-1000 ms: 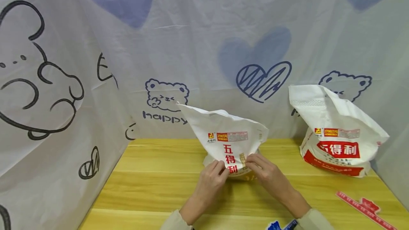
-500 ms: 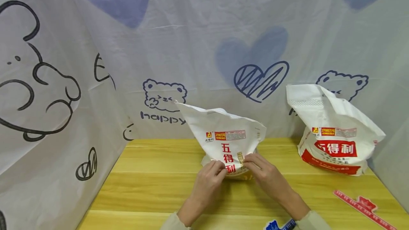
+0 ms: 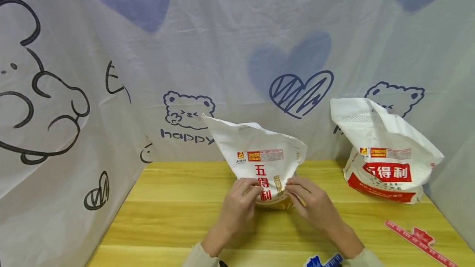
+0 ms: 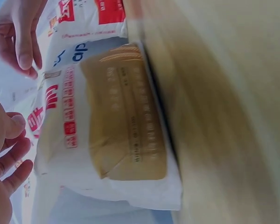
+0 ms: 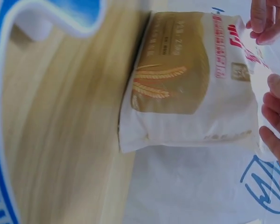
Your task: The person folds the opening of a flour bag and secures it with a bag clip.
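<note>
The white bag (image 3: 267,143) stands mid-table (image 3: 174,221), its top spread above both hands. Left hand (image 3: 238,204) and right hand (image 3: 314,204) meet its front, fingers bent; whether they pinch it, I cannot tell. Rightward stands another bag (image 3: 389,155), a red clip (image 3: 419,242) before it; a blue clip (image 3: 314,261) lies nearest the person.

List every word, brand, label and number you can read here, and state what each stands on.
"五得利": red print, middle bag
"2.5kg": that bag's tan panel
"得利": white on red, right-hand bag; the character before is partly folded away
"happy": backdrop, left of the middle bag
Too small or blurred: both bags' fine print; marks on the red clip and blue clip
</note>
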Tool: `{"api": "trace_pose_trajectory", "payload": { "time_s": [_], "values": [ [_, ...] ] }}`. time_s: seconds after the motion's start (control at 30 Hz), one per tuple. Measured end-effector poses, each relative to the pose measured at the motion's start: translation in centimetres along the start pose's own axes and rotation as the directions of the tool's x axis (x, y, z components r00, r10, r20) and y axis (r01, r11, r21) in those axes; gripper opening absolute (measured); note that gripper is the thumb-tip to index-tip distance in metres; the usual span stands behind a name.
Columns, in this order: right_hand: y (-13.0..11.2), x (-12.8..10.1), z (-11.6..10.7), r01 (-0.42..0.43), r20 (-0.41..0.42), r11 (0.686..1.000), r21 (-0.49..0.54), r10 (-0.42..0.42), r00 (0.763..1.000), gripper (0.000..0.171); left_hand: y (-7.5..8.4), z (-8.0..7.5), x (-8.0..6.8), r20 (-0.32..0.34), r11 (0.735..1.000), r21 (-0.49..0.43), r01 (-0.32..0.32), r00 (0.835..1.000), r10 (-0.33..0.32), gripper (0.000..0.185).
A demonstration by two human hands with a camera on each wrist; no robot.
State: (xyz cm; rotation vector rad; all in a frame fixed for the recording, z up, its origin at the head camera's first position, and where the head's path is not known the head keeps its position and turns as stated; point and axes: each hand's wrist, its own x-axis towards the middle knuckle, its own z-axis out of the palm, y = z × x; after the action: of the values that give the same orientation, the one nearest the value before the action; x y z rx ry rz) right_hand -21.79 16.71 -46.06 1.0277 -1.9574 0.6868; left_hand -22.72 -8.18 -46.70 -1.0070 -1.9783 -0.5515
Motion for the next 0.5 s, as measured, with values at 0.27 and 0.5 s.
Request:
{"api": "trace_pose_trajectory", "payload": {
  "time_s": [0.27, 0.5],
  "values": [
    [0.3, 0.4, -0.8, -0.1, -0.086, 0.995, 0.008, 0.101, 0.991, 0.04, -1.0, -1.3, 2.1, -0.04, 0.998, -0.024, 0.05, 0.998, -0.051, 0.016],
    [0.6, 1.3, -2.0, -0.147, -0.118, 0.989, 0.027, 0.149, 0.982, 0.025, -1.6, -2.7, 4.0, -0.042, 0.997, -0.02, 0.075, 0.996, -0.075, 0.019]
  ]
}}
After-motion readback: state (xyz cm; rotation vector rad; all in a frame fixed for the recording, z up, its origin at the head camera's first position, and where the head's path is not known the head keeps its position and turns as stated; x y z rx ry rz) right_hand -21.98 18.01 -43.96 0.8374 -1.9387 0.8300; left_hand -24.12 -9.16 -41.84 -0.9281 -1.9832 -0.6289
